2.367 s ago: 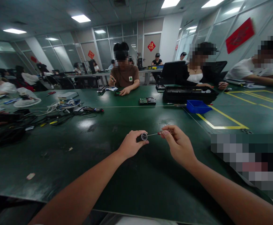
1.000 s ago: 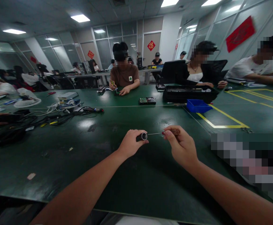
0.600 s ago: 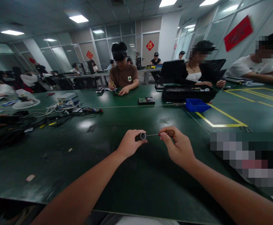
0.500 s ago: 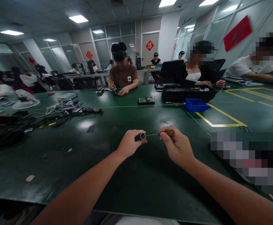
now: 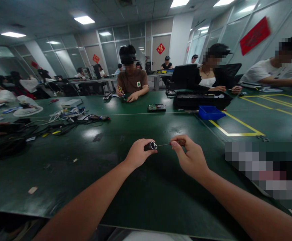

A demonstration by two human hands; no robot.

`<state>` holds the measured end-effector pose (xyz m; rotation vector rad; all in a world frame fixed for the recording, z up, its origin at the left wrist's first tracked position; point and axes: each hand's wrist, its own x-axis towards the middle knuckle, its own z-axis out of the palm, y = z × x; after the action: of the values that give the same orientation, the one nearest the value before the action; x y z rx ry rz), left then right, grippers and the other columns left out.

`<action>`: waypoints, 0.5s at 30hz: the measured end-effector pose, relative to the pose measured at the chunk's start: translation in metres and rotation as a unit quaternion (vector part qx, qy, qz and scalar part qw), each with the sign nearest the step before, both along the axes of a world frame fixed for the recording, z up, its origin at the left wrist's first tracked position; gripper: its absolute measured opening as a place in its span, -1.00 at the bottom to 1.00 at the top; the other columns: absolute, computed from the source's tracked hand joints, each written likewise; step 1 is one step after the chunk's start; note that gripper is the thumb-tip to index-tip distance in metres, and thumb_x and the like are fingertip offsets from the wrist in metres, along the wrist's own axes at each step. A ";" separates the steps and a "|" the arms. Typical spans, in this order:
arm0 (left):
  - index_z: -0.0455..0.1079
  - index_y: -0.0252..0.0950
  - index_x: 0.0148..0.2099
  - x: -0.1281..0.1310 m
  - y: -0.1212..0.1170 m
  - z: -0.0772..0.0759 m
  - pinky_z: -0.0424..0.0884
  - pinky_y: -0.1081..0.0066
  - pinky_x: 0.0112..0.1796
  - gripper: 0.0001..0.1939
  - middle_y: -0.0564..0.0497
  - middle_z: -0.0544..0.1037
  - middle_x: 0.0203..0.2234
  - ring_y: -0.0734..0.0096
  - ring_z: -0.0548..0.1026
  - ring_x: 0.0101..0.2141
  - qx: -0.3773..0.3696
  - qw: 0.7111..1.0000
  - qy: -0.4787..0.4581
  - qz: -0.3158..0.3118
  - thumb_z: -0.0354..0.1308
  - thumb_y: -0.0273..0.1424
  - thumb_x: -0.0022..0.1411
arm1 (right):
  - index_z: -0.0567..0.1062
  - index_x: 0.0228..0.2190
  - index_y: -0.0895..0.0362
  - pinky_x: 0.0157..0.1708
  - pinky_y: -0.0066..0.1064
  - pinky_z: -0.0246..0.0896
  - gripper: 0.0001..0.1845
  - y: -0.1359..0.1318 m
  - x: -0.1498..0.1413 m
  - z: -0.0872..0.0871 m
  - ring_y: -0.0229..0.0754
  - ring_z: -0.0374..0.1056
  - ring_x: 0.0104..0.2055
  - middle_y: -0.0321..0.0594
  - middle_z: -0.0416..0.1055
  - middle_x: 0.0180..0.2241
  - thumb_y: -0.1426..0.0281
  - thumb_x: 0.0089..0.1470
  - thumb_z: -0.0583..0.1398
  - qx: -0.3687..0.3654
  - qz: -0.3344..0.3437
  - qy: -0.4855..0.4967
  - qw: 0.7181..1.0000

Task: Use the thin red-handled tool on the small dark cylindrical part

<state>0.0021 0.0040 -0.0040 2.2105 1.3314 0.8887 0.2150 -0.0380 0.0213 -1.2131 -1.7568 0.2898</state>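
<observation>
Above the green table (image 5: 126, 197), my left hand (image 5: 138, 153) is closed round a small black cylinder (image 5: 149, 146) with a silvery end facing right. My right hand (image 5: 190, 154) grips a screwdriver (image 5: 181, 143) by its brownish-red, see-through handle. Its thin metal shaft points left and reaches the silvery end of the cylinder. Whether the tip sits in a screw there is too small to tell. A short gap, bridged by the shaft, separates the two hands.
A circuit-board device (image 5: 156, 107) lies ahead, near a black tray (image 5: 202, 100) and a blue bin (image 5: 211, 113). Tangled cables (image 5: 68, 122) spread at left. Across the table a person in a brown shirt (image 5: 132, 80) works; other people sit at right.
The black cylinder has turned slightly in my left hand, so its silvery end now points more to the right. The screwdriver handle has rotated a little; both hands stay in place.
</observation>
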 end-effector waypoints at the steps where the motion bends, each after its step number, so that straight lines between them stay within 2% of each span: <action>1: 0.50 -0.16 -0.02 0.000 0.000 0.000 0.32 0.26 -0.14 -0.66 0.01 0.56 -0.22 0.21 0.47 -0.17 -0.003 1.000 0.002 0.000 0.35 -0.25 0.16 | 0.45 -0.23 0.08 -0.27 -0.26 0.32 -0.81 0.001 0.000 0.000 -0.09 0.51 -0.31 -0.20 0.53 -0.36 0.26 0.27 0.11 -0.002 -0.001 -0.003 1.000; 11: 0.51 -0.15 -0.03 -0.001 -0.002 0.002 0.34 0.29 -0.21 -0.66 0.02 0.56 -0.23 0.23 0.49 -0.21 -0.030 0.999 -0.013 0.004 0.35 -0.22 0.14 | 0.45 -0.25 0.08 -0.29 -0.25 0.33 -0.81 0.001 0.001 0.003 -0.09 0.50 -0.32 -0.19 0.54 -0.37 0.25 0.27 0.10 -0.002 -0.016 0.001 1.000; 15: 0.49 -0.18 -0.04 0.000 -0.001 0.003 0.38 0.27 -0.14 -0.69 0.01 0.57 -0.17 0.22 0.50 -0.16 -0.035 0.998 -0.049 0.015 0.33 -0.27 0.17 | 0.45 -0.24 0.07 -0.28 -0.25 0.33 -0.81 0.001 0.001 0.002 -0.09 0.50 -0.31 -0.20 0.54 -0.36 0.24 0.27 0.10 -0.001 -0.015 0.000 1.000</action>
<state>0.0021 0.0027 -0.0015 2.0721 1.3321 0.9332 0.2163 -0.0374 0.0235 -1.2393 -1.7367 0.2749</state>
